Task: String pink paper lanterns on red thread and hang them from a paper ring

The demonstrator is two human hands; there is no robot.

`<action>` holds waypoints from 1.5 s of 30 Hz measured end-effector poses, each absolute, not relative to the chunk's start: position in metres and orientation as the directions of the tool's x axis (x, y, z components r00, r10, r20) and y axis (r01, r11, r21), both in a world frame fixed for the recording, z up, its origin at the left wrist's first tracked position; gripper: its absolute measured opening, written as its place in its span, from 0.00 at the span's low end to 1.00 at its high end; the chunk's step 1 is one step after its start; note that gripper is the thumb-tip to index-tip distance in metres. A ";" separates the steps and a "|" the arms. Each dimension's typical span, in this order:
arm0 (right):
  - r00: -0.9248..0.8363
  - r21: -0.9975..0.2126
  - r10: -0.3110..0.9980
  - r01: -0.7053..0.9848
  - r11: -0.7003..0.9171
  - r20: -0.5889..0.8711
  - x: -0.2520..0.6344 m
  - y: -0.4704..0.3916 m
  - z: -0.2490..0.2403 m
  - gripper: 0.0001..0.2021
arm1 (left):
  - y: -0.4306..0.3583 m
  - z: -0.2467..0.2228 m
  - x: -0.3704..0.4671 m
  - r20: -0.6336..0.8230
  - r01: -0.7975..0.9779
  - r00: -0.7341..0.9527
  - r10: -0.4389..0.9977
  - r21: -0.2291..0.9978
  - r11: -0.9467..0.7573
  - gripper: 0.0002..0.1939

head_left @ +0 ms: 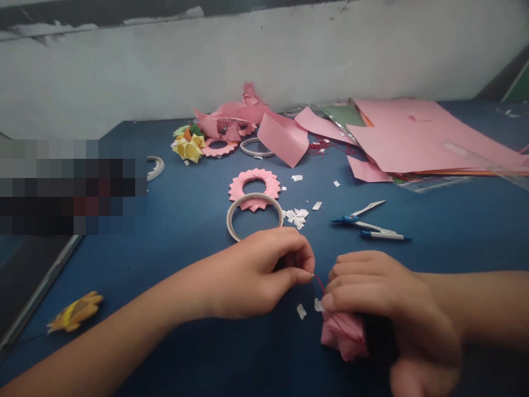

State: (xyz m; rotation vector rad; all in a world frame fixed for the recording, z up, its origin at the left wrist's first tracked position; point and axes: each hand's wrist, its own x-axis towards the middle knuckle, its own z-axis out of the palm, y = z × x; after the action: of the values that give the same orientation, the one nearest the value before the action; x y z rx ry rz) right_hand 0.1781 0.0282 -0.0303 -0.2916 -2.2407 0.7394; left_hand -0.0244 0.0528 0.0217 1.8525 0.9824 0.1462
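Note:
My left hand [273, 270] is closed in a pinch, with a thin red thread [318, 283] between thumb and forefinger. The thread runs across to the fingertips of my right hand [380, 292]. Those fingers are curled over the top of a folded pink paper ornament [344, 335], pressing on its upper edge, while the thumb hangs lower and apart from it. A small white paper scrap [318, 305] lies at the right fingertips. Just beyond my left hand is a roll of tape [230, 220], overlapping a pink folded paper ring [270, 179].
A compass [351, 219] lies open to the right, near white scraps [298, 218]. Pink sheets [421, 138] and a clear ruler [433, 184] are at back right. Yellow folded paper [189, 149] sits at back left, a brown-and-yellow trinket [76, 313] at front left.

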 end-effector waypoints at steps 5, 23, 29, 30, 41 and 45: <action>-0.645 -0.628 0.518 0.076 0.775 0.561 0.184 0.039 -0.021 0.11 | 0.054 0.019 -0.023 -0.352 0.439 0.668 0.655 0.898 0.035 0.04; -0.387 -0.874 0.832 0.116 0.471 0.397 0.168 0.037 -0.029 0.19 | 0.038 0.012 -0.013 -0.465 0.113 0.324 0.824 0.884 0.454 0.15; -0.483 -0.782 0.726 0.126 0.610 0.489 0.170 0.039 -0.029 0.26 | 0.027 0.016 -0.007 -0.403 0.111 0.201 0.893 0.915 0.388 0.10; -0.506 -0.768 0.709 0.132 0.627 0.491 0.170 0.039 -0.029 0.28 | 0.026 0.016 -0.006 -0.397 0.106 0.194 0.897 0.918 0.383 0.10; -0.591 -0.523 0.528 0.202 0.828 0.610 0.176 0.047 -0.029 0.26 | 0.028 0.013 -0.005 -0.414 0.075 0.190 0.890 0.910 0.407 0.06; -0.690 -0.198 0.349 0.291 0.936 0.635 0.185 0.062 -0.021 0.16 | 0.030 0.014 -0.010 -0.395 0.037 0.181 0.901 0.918 0.395 0.10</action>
State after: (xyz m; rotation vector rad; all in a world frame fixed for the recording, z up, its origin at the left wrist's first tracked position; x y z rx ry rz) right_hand 0.1850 0.0620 -0.0208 -0.4503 -2.3746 0.1053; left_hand -0.0097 0.0302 0.0141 0.9878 1.2391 0.7770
